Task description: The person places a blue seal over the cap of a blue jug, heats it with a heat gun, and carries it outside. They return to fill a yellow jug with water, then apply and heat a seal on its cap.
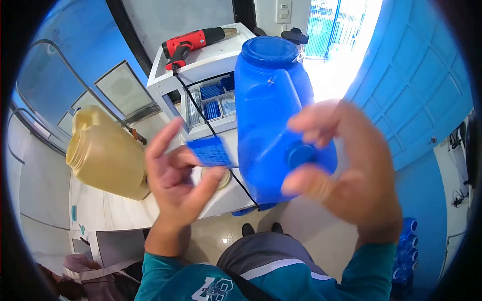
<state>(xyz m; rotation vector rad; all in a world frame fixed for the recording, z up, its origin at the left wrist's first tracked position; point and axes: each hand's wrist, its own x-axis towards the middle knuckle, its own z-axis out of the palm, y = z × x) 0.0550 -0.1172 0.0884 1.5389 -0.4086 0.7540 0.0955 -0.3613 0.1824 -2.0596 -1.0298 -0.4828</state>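
Ribbed blue label [211, 151] pinched in left hand [178, 180], right hand [341, 170] gripping round cap [301, 154] on glossy blue plastic jug [268, 110]

one blue jug [271, 105], one yellow jug [105, 150], one red tool [196, 40], two hands [175, 170]

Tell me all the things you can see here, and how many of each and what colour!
blue jug: 1, blue, upright on the white table, right in front
small blue cap: 1, blue, low on the blue jug's side, between the right hand's fingers
blue label: 1, blue, pinched in the left hand
yellow jug: 1, tan-yellow, lying on its side at the left
heat gun: 1, red and black, on top of the white organiser
white organiser: 1, white, behind the jugs, with blue packs in its drawers
black cord: 1, black, running down from the heat gun
white table: 1, white, under the jugs
left hand: 1, holding the label
right hand: 1, blurred, at the cap
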